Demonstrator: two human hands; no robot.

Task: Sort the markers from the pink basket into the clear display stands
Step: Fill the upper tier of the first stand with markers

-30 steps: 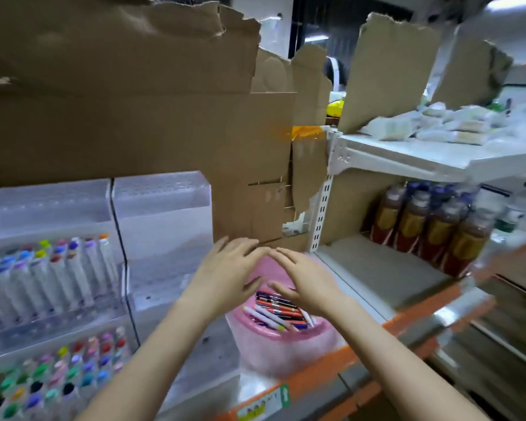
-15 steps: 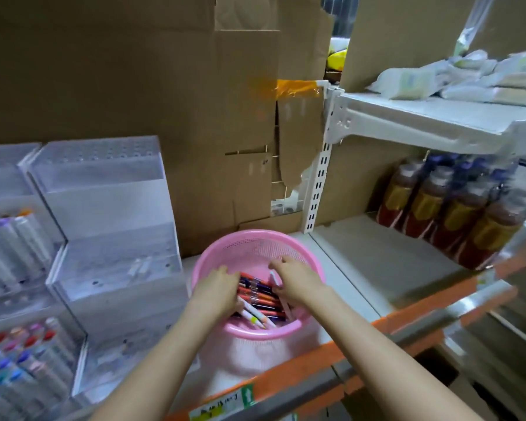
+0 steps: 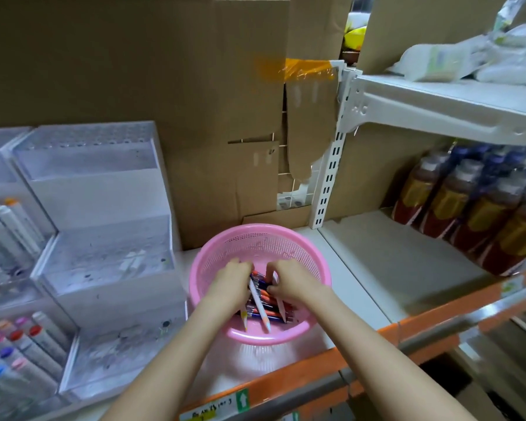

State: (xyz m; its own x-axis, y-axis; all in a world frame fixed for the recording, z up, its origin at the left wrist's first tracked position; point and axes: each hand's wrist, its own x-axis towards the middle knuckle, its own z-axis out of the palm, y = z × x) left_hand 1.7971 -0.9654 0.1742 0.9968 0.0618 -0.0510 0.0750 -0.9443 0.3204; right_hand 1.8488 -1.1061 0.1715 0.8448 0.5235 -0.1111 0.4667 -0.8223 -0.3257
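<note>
A round pink basket (image 3: pixel 304 247) sits on the shelf in the middle, with several markers (image 3: pixel 271 311) heaped inside. Both my hands reach down into it. My left hand (image 3: pixel 230 282) has its fingers curled round white-barrelled markers that stick out toward the basket's near rim. My right hand (image 3: pixel 292 279) pinches a marker in the heap. To the left stands an empty clear tiered display stand (image 3: pixel 104 189), and a second stand (image 3: pixel 9 329) at the far left holds several colour-capped markers.
Cardboard sheets (image 3: pixel 164 86) line the back of the shelf. On the right, a row of brown bottles (image 3: pixel 468 208) stands on the lower white shelf, and white packets (image 3: pixel 468 59) lie on the shelf above. The orange shelf edge (image 3: pixel 316 378) runs along the front.
My hands have gone from hovering above the basket down into it and closed on markers. The view has tilted downward and shifted right, pushing the filled stand toward the left edge.
</note>
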